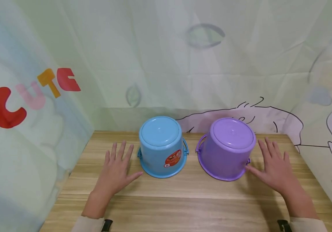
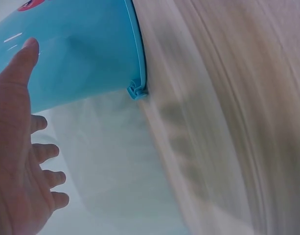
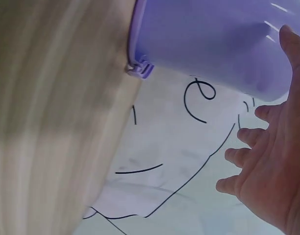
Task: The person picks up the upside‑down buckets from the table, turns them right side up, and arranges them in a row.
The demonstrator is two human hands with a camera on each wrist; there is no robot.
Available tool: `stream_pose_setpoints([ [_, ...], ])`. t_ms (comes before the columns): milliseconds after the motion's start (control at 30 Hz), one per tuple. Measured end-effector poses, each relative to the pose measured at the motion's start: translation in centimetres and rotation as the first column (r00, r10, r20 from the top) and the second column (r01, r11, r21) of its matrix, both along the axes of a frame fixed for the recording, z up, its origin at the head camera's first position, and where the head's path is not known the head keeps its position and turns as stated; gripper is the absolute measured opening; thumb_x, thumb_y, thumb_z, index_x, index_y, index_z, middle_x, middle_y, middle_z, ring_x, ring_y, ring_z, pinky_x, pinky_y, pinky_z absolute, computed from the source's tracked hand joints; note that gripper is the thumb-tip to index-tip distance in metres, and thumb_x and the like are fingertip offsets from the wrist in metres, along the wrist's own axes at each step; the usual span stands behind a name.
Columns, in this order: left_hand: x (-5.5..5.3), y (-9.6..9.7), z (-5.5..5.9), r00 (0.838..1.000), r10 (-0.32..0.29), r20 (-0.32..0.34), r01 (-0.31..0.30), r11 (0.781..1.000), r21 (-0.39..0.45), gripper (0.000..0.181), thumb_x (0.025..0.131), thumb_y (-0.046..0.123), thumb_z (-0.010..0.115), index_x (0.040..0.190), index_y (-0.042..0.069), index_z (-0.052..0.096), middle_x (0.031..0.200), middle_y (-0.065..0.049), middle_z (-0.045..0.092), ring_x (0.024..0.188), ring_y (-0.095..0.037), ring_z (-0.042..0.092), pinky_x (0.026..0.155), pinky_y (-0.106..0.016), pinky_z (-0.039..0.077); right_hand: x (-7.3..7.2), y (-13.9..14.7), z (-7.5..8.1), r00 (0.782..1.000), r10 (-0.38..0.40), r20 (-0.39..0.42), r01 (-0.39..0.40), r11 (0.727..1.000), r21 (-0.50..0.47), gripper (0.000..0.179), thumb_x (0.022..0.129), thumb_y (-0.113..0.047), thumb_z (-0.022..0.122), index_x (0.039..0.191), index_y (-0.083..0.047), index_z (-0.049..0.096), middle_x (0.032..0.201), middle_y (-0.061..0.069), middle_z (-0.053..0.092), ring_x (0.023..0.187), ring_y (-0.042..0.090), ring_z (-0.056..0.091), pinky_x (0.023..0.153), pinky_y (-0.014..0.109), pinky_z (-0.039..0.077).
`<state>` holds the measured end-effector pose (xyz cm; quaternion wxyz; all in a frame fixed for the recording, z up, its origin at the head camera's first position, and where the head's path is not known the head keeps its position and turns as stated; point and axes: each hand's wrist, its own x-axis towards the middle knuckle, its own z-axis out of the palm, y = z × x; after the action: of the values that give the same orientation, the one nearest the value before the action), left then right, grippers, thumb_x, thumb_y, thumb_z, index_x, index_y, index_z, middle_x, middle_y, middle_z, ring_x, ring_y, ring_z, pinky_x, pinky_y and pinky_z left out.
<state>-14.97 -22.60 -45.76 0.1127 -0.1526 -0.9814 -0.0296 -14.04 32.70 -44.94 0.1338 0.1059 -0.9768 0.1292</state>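
Note:
A blue bucket point(image 1: 157, 159) with a red oval sticker stands upside down on the wooden table. To its right a purple bucket point(image 1: 225, 159), also bottom up, has its handle hanging at the side. My left hand point(image 1: 115, 172) is spread beside the blue bucket, thumb pointing toward it. In the left wrist view the left hand point(image 2: 17, 156) has straight fingers and holds nothing. On the far right my right hand point(image 1: 277, 170) is spread by the purple bucket, its thumb near the rim. The right wrist view shows the right hand point(image 3: 272, 166) holding nothing. What lies under the buckets is hidden.
Behind the table point(image 1: 166, 209) hangs a pale printed curtain point(image 1: 160, 58) with a cartoon drawing. The left side curtain point(image 1: 32, 154) carries the letters CUTE. Both buckets stand near the table's back edge, with a gap between them.

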Motion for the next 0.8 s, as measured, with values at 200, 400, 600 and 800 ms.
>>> stream_pose_setpoints([
  [200,-0.3,-0.1,0.8,1.000,-0.021,-0.008,0.021,0.999,-0.033,0.108,0.084,0.074,0.066,0.163,0.010,0.029,0.169,-0.024,0.021,0.153,-0.056,0.018,0.118,-0.074,0.024,-0.2,-0.3,1.2,1.000,0.019,-0.024,-0.019,1.000,-0.014,0.110,0.087,-0.058,0.073,0.166,-0.010,0.013,0.171,0.025,0.009,0.155,0.054,0.009,0.109,0.088,0.008],
  [400,-0.2,0.1,1.7,0.999,-0.049,-0.019,0.048,0.998,-0.045,0.107,0.085,0.073,0.067,0.163,0.010,0.029,0.170,-0.024,0.019,0.153,-0.055,0.018,0.119,-0.073,0.023,-0.2,-0.8,2.2,0.998,0.046,-0.043,-0.047,0.999,-0.022,0.111,0.086,-0.057,0.074,0.167,-0.015,0.011,0.172,0.022,0.010,0.157,0.050,0.011,0.112,0.085,0.006],
  [600,0.0,0.2,2.4,0.994,-0.091,-0.063,0.088,0.994,-0.058,0.106,0.084,0.070,0.071,0.162,0.010,0.030,0.168,-0.025,0.023,0.153,-0.054,0.020,0.119,-0.072,0.025,-0.2,-1.5,3.0,0.996,0.072,-0.054,-0.072,0.997,-0.003,0.110,0.086,-0.058,0.074,0.166,-0.012,0.015,0.171,0.023,0.013,0.159,0.045,0.010,0.115,0.083,0.006],
  [800,0.1,0.2,2.8,0.973,-0.184,-0.142,0.174,0.982,-0.078,0.102,0.086,0.071,0.067,0.161,0.010,0.035,0.166,-0.026,0.028,0.151,-0.054,0.026,0.117,-0.070,0.031,-0.2,-2.6,3.7,0.986,0.142,-0.089,-0.141,0.990,0.015,0.108,0.085,-0.056,0.076,0.165,-0.011,0.020,0.171,0.022,0.017,0.159,0.042,0.011,0.121,0.075,0.003],
])
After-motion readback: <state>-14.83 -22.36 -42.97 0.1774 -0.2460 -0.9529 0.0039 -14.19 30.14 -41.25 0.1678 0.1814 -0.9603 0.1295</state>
